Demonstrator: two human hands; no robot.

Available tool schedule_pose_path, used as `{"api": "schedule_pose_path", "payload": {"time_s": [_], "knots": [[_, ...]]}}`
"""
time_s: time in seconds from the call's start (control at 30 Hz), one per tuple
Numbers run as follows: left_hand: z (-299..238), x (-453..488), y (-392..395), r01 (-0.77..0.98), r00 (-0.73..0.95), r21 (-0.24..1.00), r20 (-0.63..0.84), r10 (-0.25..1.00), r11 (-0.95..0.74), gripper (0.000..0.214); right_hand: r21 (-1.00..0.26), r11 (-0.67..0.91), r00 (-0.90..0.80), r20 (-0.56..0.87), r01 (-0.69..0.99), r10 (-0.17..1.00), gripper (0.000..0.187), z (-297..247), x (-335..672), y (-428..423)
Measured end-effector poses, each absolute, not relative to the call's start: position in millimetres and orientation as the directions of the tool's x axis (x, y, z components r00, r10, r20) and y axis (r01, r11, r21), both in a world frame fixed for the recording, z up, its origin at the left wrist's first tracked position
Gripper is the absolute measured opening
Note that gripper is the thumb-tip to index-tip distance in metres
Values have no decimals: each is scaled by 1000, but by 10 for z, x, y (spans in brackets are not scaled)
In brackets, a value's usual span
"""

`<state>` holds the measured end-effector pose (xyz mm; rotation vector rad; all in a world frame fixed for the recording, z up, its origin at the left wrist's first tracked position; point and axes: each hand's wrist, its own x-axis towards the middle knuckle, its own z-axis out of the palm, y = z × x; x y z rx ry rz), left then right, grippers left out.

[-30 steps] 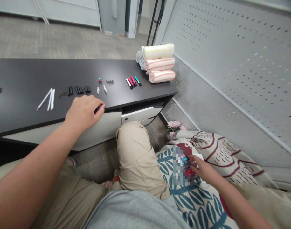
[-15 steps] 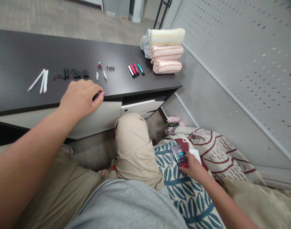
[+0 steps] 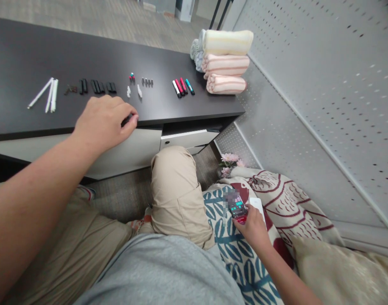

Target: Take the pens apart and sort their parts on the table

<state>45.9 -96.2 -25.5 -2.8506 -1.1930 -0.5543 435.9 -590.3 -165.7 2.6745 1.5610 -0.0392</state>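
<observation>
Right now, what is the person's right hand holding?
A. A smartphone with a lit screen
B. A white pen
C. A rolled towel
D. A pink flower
A. The right hand grips a smartphone, its lit screen partly blurred, above a patterned blanket.

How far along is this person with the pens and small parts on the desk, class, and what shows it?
Done: white pens, black pieces and coloured markers lie in separate groups along the desk. In hand: the left hand holds a small dark piece at the desk edge; the right hand holds a phone. Left: those groups lie loose on the desk.
</observation>
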Motion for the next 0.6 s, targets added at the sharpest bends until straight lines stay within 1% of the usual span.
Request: {"api": "schedule_pose_path", "payload": {"time_s": [0.13, 0.27, 0.4, 0.6], "knots": [[-270, 460, -957, 695, 640, 148, 317, 700, -703, 46, 28, -474, 475, -21, 880, 880, 72, -1665, 4361, -5921], [-277, 464, -964, 691, 631, 191, 309, 711, -697, 47, 15, -463, 463, -4, 886, 887, 69, -1671, 4363, -5937], [-282, 466, -968, 683, 625, 217, 320, 712, -697, 48, 2, -474, 474, 3, 881, 881, 68, -1662, 4341, -5942], [-289, 463, -971, 677, 623, 254, 301, 722, -691, 49, 16, -475, 475, 17, 880, 880, 68, -1625, 4278, -5925]]}}
